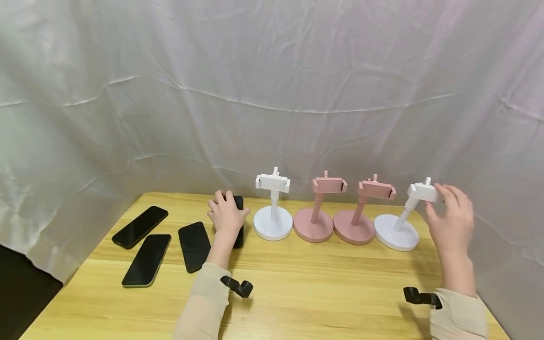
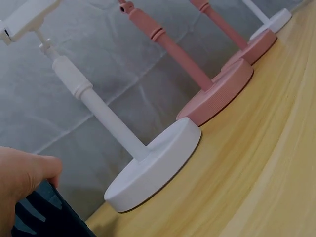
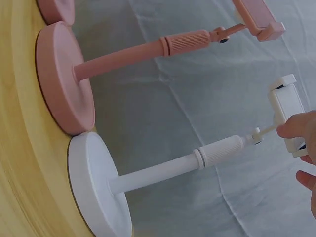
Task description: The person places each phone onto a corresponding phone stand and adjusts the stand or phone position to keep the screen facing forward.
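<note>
The left hand (image 1: 226,216) grips a phone (image 1: 240,238) just left of the leftmost stand (image 1: 274,224) — a careless swing might knock that over. Well apart from it, the right hand (image 1: 454,224) pinches the clamp (image 1: 422,192) of the rightmost stand (image 1: 396,236); a sideways tug could tip it or jostle the pink stand (image 1: 353,229) beside it. Three more phones (image 1: 140,226) (image 1: 146,260) (image 1: 193,245) lie leftward on the counter (image 1: 306,302) — a low sleeve (image 1: 206,297) could drag the nearest.

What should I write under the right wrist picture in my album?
Right hand at the top of a white stand, a pink stand beside it.
</note>
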`<move>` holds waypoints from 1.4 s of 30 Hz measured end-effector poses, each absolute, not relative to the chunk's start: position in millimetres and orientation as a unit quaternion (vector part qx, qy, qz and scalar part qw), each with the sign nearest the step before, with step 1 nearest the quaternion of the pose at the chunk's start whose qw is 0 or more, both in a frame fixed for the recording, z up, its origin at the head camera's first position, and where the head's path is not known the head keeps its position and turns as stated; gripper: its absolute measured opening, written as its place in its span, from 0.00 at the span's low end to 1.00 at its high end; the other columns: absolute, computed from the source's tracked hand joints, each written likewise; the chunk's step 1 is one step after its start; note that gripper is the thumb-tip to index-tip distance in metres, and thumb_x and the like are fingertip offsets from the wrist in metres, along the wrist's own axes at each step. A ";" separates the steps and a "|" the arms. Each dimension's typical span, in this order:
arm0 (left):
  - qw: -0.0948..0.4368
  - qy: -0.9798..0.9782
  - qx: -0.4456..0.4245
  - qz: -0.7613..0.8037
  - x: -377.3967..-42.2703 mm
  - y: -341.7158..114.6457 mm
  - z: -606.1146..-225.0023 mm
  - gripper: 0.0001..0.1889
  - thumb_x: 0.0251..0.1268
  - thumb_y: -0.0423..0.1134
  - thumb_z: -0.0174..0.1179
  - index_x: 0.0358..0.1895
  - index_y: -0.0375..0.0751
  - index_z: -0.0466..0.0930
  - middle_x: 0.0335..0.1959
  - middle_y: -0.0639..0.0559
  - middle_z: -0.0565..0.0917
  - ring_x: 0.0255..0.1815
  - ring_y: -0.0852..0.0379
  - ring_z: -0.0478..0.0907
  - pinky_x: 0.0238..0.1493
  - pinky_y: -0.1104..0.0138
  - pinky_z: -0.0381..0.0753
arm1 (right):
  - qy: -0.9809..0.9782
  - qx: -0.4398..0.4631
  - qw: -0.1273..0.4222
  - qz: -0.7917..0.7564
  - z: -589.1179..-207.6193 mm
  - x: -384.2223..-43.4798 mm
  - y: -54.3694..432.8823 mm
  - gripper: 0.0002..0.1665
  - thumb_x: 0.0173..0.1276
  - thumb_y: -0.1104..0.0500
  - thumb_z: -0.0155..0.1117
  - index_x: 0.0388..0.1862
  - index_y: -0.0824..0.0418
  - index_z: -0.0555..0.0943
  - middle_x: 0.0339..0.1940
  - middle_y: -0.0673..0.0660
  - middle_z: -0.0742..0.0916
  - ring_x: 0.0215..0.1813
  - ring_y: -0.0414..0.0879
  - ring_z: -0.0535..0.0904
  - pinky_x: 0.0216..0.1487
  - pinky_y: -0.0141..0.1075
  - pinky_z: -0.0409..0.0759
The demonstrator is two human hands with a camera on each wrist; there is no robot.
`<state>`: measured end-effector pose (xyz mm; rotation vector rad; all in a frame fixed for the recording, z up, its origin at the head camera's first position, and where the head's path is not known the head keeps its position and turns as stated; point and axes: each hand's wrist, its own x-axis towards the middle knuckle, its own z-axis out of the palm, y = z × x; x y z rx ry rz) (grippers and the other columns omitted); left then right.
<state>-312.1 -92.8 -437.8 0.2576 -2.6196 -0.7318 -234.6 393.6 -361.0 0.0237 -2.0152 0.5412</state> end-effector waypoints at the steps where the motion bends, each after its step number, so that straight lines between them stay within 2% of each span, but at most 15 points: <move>1: 0.205 -0.938 0.092 -0.266 -311.5 -93.0 -437.4 0.34 0.52 0.54 0.68 0.60 0.41 0.68 0.64 0.39 0.62 0.61 0.30 0.60 0.50 0.41 0.68 | -0.833 0.008 0.504 0.230 -361.0 -235.2 392.3 0.27 0.56 0.73 0.68 0.58 0.64 0.80 0.58 0.68 0.80 0.60 0.68 0.72 0.64 0.57 0.68; 7: 0.231 -0.928 0.092 -0.277 -310.9 -97.4 -435.5 0.33 0.50 0.53 0.69 0.58 0.42 0.70 0.63 0.39 0.64 0.60 0.30 0.61 0.50 0.41 0.69 | -0.824 0.010 0.512 0.240 -356.1 -241.4 387.1 0.27 0.57 0.73 0.67 0.58 0.64 0.80 0.58 0.67 0.81 0.59 0.68 0.72 0.62 0.57 0.69; 18: 0.242 -0.921 0.091 -0.292 -299.0 -105.7 -429.0 0.34 0.50 0.53 0.69 0.60 0.44 0.70 0.65 0.40 0.64 0.62 0.31 0.60 0.54 0.41 0.67 | -0.827 0.002 0.511 0.235 -357.3 -237.8 383.8 0.26 0.60 0.73 0.64 0.59 0.66 0.79 0.60 0.68 0.80 0.64 0.67 0.72 0.69 0.53 0.66; 25: 0.260 -0.916 0.080 -0.296 -295.6 -104.8 -419.9 0.34 0.51 0.52 0.69 0.61 0.45 0.70 0.66 0.40 0.63 0.63 0.32 0.59 0.55 0.40 0.67 | -0.830 -0.001 0.509 0.227 -360.2 -234.1 384.9 0.26 0.60 0.72 0.63 0.60 0.66 0.78 0.60 0.69 0.79 0.63 0.68 0.71 0.67 0.57 0.67; 42: 0.298 -0.905 0.060 -0.297 -288.2 -96.4 -401.9 0.32 0.50 0.49 0.70 0.60 0.44 0.71 0.63 0.41 0.66 0.62 0.35 0.61 0.56 0.41 0.68 | -0.831 -0.003 0.509 0.224 -362.5 -233.2 386.3 0.26 0.60 0.72 0.64 0.59 0.66 0.78 0.60 0.69 0.80 0.63 0.69 0.72 0.68 0.55 0.65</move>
